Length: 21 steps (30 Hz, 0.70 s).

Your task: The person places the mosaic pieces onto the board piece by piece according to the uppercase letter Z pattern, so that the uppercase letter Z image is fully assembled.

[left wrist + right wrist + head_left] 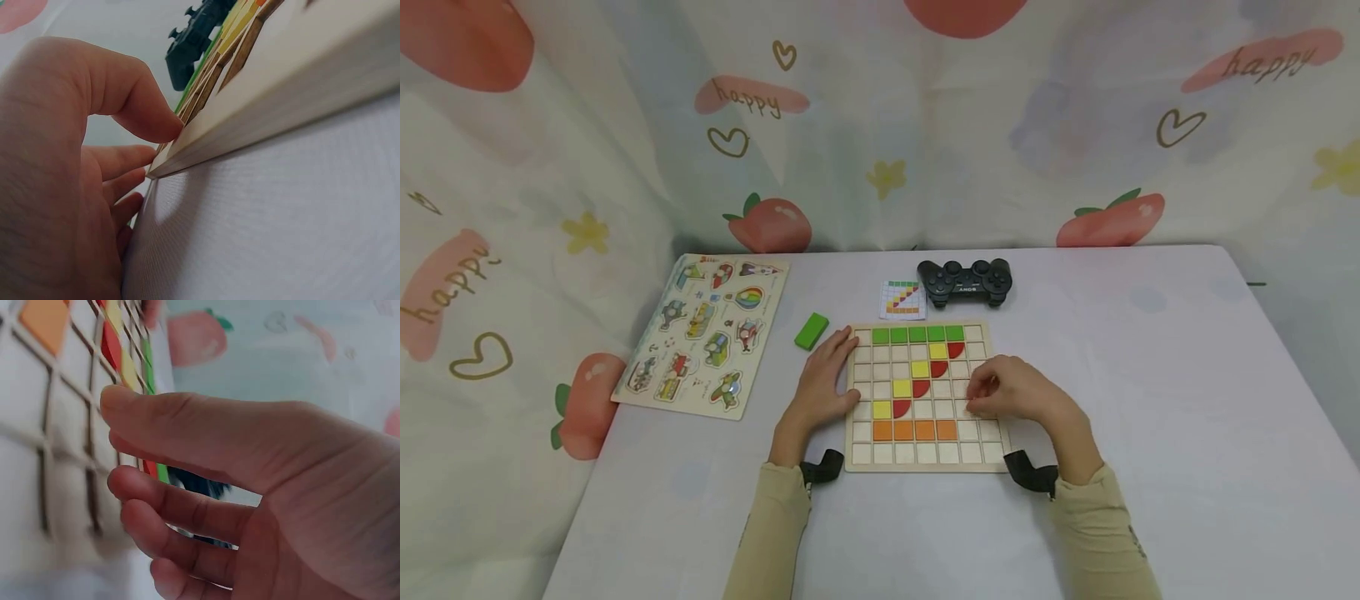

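Note:
A wooden grid board (923, 468) lies flat, holding a top row of green squares (917, 334). A diagonal of yellow squares (901, 389) runs beside red rounded-corner pieces (921, 389), above a row of orange squares (925, 431). My left hand (820, 385) rests along the board's left edge. In the left wrist view its thumb (147, 115) touches the rim, with the fingers by the side. Over the right-hand columns is my right hand (1011, 387), fingers loosely bent. No piece shows between its thumb (144, 409) and fingers in the right wrist view.
Behind the board lie a small pattern card (902, 301) and a black game controller (966, 283). A green block (812, 331) sits near its upper left corner. A picture puzzle board (700, 333) lies farther left. Printed cloth (925, 150) hangs behind the table.

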Motion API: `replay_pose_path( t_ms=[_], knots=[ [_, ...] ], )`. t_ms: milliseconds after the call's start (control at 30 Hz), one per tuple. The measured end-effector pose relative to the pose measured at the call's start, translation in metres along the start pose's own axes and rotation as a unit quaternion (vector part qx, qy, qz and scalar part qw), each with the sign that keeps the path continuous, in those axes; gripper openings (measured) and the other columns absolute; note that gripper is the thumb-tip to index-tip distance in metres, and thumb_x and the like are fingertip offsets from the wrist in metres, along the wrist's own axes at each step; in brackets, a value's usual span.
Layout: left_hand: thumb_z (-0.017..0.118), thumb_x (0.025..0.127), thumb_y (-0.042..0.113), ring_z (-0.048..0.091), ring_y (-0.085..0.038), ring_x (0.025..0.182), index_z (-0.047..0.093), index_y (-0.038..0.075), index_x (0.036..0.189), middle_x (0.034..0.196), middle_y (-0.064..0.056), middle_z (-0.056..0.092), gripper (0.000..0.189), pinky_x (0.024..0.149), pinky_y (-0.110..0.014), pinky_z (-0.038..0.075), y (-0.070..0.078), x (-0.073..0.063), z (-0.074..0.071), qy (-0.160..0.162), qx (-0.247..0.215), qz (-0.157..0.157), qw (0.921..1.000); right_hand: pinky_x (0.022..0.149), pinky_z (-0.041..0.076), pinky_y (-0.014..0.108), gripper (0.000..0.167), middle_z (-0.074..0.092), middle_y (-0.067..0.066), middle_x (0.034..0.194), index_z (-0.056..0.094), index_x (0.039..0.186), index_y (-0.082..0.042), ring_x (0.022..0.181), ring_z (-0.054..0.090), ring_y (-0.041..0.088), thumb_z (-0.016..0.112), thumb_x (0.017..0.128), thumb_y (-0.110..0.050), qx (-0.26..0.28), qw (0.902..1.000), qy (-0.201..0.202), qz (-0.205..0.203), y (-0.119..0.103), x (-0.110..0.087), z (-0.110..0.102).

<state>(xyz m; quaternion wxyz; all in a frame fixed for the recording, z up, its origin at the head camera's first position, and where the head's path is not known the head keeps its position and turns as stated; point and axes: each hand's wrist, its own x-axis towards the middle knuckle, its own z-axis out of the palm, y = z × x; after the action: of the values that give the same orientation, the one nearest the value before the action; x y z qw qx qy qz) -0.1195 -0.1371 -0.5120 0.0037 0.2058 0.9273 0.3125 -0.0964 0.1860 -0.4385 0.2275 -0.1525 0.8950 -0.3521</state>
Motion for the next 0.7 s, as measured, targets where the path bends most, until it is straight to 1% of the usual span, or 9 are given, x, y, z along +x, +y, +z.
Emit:
replay_pose_path(
  t_ms=[33, 133, 233, 333, 433, 500, 567, 600, 700],
  knots=[
    [0.059, 0.069, 0.026, 0.023, -0.026, 0.148, 0.042, 0.007, 0.149, 0.160, -0.007, 0.029, 0.084, 0.118, -0.050, 0.021, 0.000, 0.000, 0.000, 0.000, 0.000, -0.001, 1.0000, 0.064, 0.046, 0.030, 0.009, 0.062, 0.000, 0.074, 0.072, 0.084, -0.007, 0.072, 0.054, 0.016, 0.079, 0.079, -0.011, 0.000, 0.9999, 0.011, 0.007, 0.005, -0.004, -0.006],
    [0.059, 0.069, 0.026, 0.022, -0.025, 0.148, 0.042, 0.007, 0.149, 0.160, -0.006, 0.029, 0.084, 0.118, -0.049, 0.021, -0.001, 0.000, 0.001, -0.002, 0.002, -0.002, 1.0000, 0.067, 0.048, 0.032, 0.020, 0.063, 0.003, 0.081, 0.071, 0.094, -0.002, 0.076, 0.055, 0.019, 0.080, 0.079, -0.012, -0.001, 0.9987, 0.035, 0.037, 0.022, -0.017, -0.024],
    [0.059, 0.069, 0.026, 0.021, -0.024, 0.148, 0.041, 0.008, 0.150, 0.161, -0.005, 0.028, 0.085, 0.118, -0.048, 0.020, -0.002, 0.000, 0.002, -0.003, 0.007, -0.005, 1.0000, 0.069, 0.048, 0.033, 0.031, 0.062, 0.006, 0.086, 0.068, 0.101, 0.000, 0.080, 0.056, 0.020, 0.081, 0.078, -0.015, -0.011, 0.9963, 0.049, 0.069, 0.040, -0.032, -0.039],
    [0.059, 0.069, 0.027, 0.021, -0.024, 0.148, 0.041, 0.008, 0.150, 0.161, -0.005, 0.028, 0.085, 0.118, -0.048, 0.020, -0.003, 0.000, 0.003, -0.003, 0.009, -0.006, 0.9999, 0.069, 0.047, 0.034, 0.041, 0.061, 0.008, 0.090, 0.063, 0.105, 0.001, 0.082, 0.056, 0.022, 0.083, 0.076, -0.020, -0.011, 0.9934, 0.051, 0.102, 0.055, -0.045, -0.048],
    [0.059, 0.068, 0.027, 0.022, -0.024, 0.148, 0.041, 0.008, 0.150, 0.160, -0.005, 0.028, 0.085, 0.118, -0.049, 0.020, -0.004, -0.001, 0.003, -0.001, 0.006, -0.008, 1.0000, 0.069, 0.045, 0.034, 0.048, 0.060, 0.009, 0.091, 0.059, 0.109, 0.001, 0.083, 0.055, 0.024, 0.083, 0.075, -0.022, -0.004, 0.9902, 0.037, 0.134, 0.067, -0.055, -0.054],
    [0.059, 0.068, 0.027, 0.021, -0.024, 0.148, 0.041, 0.008, 0.150, 0.160, -0.005, 0.028, 0.085, 0.118, -0.049, 0.020, -0.003, -0.001, 0.003, 0.000, 0.005, -0.007, 1.0000, 0.069, 0.044, 0.034, 0.049, 0.059, 0.009, 0.091, 0.057, 0.110, 0.001, 0.084, 0.054, 0.025, 0.082, 0.075, -0.023, 0.001, 0.9877, 0.033, 0.153, 0.072, -0.058, -0.055],
    [0.059, 0.069, 0.026, 0.021, -0.024, 0.148, 0.041, 0.008, 0.150, 0.160, -0.005, 0.028, 0.085, 0.118, -0.049, 0.020, -0.002, -0.001, 0.003, 0.001, 0.002, -0.005, 1.0000, 0.068, 0.043, 0.033, 0.047, 0.058, 0.008, 0.089, 0.056, 0.109, 0.001, 0.082, 0.053, 0.025, 0.081, 0.076, -0.023, -0.001, 0.9863, 0.042, 0.159, 0.076, -0.057, -0.055],
    [0.059, 0.069, 0.026, 0.021, -0.024, 0.148, 0.041, 0.008, 0.150, 0.160, -0.005, 0.028, 0.085, 0.118, -0.049, 0.020, -0.002, -0.001, 0.003, 0.001, 0.002, -0.005, 1.0000, 0.067, 0.043, 0.033, 0.046, 0.058, 0.008, 0.088, 0.056, 0.108, 0.001, 0.082, 0.053, 0.025, 0.080, 0.077, -0.024, -0.004, 0.9863, 0.053, 0.156, 0.077, -0.056, -0.054],
    [0.059, 0.069, 0.026, 0.021, -0.024, 0.148, 0.041, 0.008, 0.150, 0.160, -0.005, 0.028, 0.084, 0.118, -0.049, 0.020, -0.001, 0.000, 0.002, 0.001, 0.001, -0.004, 1.0000, 0.067, 0.042, 0.033, 0.040, 0.060, 0.009, 0.088, 0.059, 0.105, 0.000, 0.081, 0.054, 0.024, 0.077, 0.082, -0.027, -0.015, 0.9843, 0.102, 0.143, 0.079, -0.048, -0.049]
  ],
)
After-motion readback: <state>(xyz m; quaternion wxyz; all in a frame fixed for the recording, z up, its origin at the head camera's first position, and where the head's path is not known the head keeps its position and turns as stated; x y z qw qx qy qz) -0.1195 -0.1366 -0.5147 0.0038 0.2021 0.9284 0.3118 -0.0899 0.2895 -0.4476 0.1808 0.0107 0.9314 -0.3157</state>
